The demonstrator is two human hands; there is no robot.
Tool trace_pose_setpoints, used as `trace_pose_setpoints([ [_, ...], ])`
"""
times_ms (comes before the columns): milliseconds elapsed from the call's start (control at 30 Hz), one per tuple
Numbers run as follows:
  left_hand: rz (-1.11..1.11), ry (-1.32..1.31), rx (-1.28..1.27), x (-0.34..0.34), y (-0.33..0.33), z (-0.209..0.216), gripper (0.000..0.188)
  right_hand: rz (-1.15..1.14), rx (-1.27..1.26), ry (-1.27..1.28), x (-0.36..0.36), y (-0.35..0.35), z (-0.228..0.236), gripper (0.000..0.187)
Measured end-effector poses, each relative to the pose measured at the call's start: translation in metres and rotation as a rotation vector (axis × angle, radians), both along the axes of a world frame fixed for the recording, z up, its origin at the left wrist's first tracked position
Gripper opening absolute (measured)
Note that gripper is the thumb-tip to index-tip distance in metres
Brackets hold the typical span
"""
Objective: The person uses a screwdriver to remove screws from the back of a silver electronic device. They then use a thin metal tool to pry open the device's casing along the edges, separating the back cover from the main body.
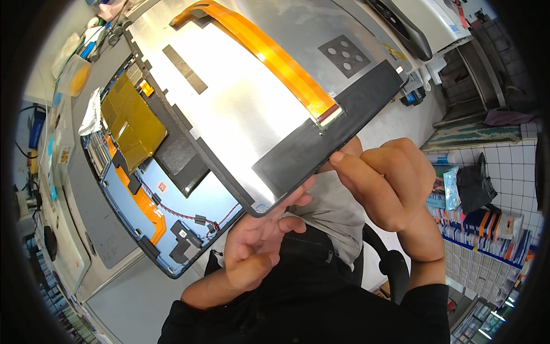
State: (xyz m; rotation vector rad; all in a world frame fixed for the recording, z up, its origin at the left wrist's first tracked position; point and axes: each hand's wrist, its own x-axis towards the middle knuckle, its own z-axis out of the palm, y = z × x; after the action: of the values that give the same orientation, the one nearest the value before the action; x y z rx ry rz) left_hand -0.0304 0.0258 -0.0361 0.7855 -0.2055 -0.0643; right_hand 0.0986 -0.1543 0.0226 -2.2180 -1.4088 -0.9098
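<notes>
A tablet screen (pixel 229 114) is held tilted with its silver back toward me. A wide orange ribbon cable (pixel 269 60) runs across that back to a connector by the black lower border. Beneath the screen's near corner, my left hand (pixel 255 246) supports it palm up, with the fingers partly hidden behind the edge. Curled fingers of my right hand (pixel 392 183) grip the border's lower edge further right. Left of the screen lies an opened tablet body (pixel 197 183), partly covered by it, with a yellow-wrapped battery (pixel 132 120) and thin wires inside.
A grey work mat (pixel 86 189) lies under the tablet body. Small tools and a plastic tub (pixel 74 74) crowd the far left. A white machine (pixel 438 26) stands at the upper right. Shelves (pixel 487 235) of boxed goods line the right side, near a black chair arm (pixel 392 269).
</notes>
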Motion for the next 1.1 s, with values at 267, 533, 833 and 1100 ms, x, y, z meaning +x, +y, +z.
trace_pose_setpoints([
  [267,0.001,-0.007,0.003,0.0,0.0,0.001,0.087,0.05,0.02,-0.067,0.006,0.007,0.002,0.029],
  [533,0.009,-0.03,-0.01,0.001,-0.001,0.0,0.088,0.099,0.089,-0.144,0.019,0.003,-0.014,0.032],
  [833,0.013,-0.017,-0.028,0.001,-0.001,0.0,0.087,0.085,0.188,-0.02,0.017,-0.007,-0.018,0.027],
  [1100,0.031,-0.011,-0.025,0.001,-0.001,0.0,0.088,0.063,0.123,-0.116,0.02,-0.009,-0.018,0.032],
])
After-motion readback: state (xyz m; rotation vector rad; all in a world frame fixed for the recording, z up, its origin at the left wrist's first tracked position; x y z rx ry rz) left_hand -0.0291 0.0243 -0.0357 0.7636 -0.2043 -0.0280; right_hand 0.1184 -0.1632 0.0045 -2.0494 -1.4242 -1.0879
